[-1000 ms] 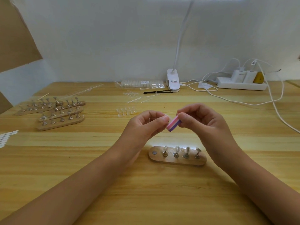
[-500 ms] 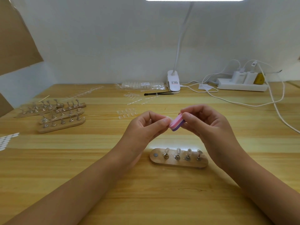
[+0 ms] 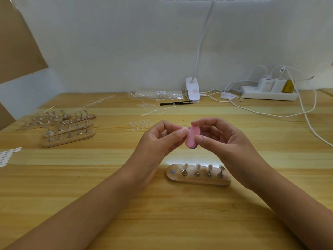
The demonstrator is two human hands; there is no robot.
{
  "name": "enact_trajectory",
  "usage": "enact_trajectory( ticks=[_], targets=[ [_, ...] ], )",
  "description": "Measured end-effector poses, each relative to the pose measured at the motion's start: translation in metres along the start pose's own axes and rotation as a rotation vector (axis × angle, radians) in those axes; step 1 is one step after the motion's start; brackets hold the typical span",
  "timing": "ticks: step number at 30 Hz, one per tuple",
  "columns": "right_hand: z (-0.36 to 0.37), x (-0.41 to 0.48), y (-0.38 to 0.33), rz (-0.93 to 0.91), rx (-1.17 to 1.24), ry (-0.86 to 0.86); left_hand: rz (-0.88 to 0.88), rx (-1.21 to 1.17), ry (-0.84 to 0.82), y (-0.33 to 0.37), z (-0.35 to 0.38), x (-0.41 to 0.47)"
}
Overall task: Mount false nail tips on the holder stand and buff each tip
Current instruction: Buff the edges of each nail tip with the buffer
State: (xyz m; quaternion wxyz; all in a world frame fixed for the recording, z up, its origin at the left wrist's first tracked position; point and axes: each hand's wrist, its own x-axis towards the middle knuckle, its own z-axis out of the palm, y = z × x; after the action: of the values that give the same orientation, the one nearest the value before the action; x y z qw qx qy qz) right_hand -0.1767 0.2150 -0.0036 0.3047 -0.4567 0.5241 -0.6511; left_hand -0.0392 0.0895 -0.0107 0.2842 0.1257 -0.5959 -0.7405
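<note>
My left hand (image 3: 158,141) pinches a small clear nail tip (image 3: 184,130) between thumb and fingers, held above the table. My right hand (image 3: 221,139) pinches a small pink and purple buffer block (image 3: 192,138), its pink face turned toward me and pressed against the tip. Below the hands lies a wooden holder stand (image 3: 198,175) with a bare magnet dot at its left end. Three of its metal pegs carry clear tips; the rightmost peg looks bare.
Several more wooden holder stands (image 3: 68,130) lie at the left. Loose clear tips (image 3: 141,124) sit behind my hands, white stickers (image 3: 7,156) at the left edge. A bagged tip pack (image 3: 158,93), black tool (image 3: 175,103), lamp clip (image 3: 192,89), power strip (image 3: 268,93) and cables line the back.
The buffer block has turned in my right hand, so its broad pink face now shows, and it has slid along the tip. Both hands stayed at the same spot.
</note>
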Motion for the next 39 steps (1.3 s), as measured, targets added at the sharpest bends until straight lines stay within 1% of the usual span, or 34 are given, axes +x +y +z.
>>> enact_trajectory(
  ticks=[5, 10, 14, 18, 22, 26, 29, 30, 33, 36, 37, 39],
  targets=[
    [-0.0021, -0.0004, -0.0030, -0.007, -0.045, -0.002, -0.012, -0.020, 0.000, 0.0018, 0.0023, -0.0010],
    [-0.0039, 0.0011, -0.0054, -0.003, 0.028, 0.109, -0.041, -0.010, -0.021, 0.0021, 0.0045, -0.0015],
    [-0.0008, 0.0001, -0.0041, 0.004, -0.014, 0.036, -0.027, 0.012, -0.054, 0.0021, 0.0053, -0.0026],
    [-0.0024, 0.0006, -0.0050, -0.038, -0.009, 0.096, -0.028, 0.014, -0.037, 0.0018, 0.0047, -0.0021],
    [-0.0033, -0.0010, -0.0050, -0.030, -0.104, -0.016, -0.019, 0.000, -0.008, 0.0011, 0.0050, -0.0011],
    [-0.0045, 0.0002, -0.0018, -0.106, -0.135, 0.090, -0.031, -0.003, -0.005, 0.0017, 0.0042, -0.0008],
    [-0.0032, -0.0004, -0.0019, -0.104, -0.167, 0.009, -0.035, -0.009, -0.016, 0.0018, 0.0046, -0.0015],
    [-0.0030, -0.0003, -0.0012, -0.124, -0.176, 0.013, -0.039, -0.010, -0.010, 0.0019, 0.0046, -0.0015],
    [-0.0042, 0.0009, -0.0009, -0.169, -0.148, 0.095, -0.051, -0.009, 0.004, 0.0015, 0.0044, -0.0007],
    [-0.0023, 0.0003, 0.0002, -0.132, -0.151, -0.003, -0.049, -0.007, -0.004, 0.0012, 0.0040, -0.0007],
    [-0.0017, 0.0002, 0.0010, -0.140, -0.149, 0.001, -0.051, -0.013, 0.000, 0.0013, 0.0038, -0.0005],
    [-0.0021, 0.0008, 0.0015, -0.165, -0.120, 0.078, -0.057, -0.027, 0.013, 0.0012, 0.0032, 0.0002]
  ],
)
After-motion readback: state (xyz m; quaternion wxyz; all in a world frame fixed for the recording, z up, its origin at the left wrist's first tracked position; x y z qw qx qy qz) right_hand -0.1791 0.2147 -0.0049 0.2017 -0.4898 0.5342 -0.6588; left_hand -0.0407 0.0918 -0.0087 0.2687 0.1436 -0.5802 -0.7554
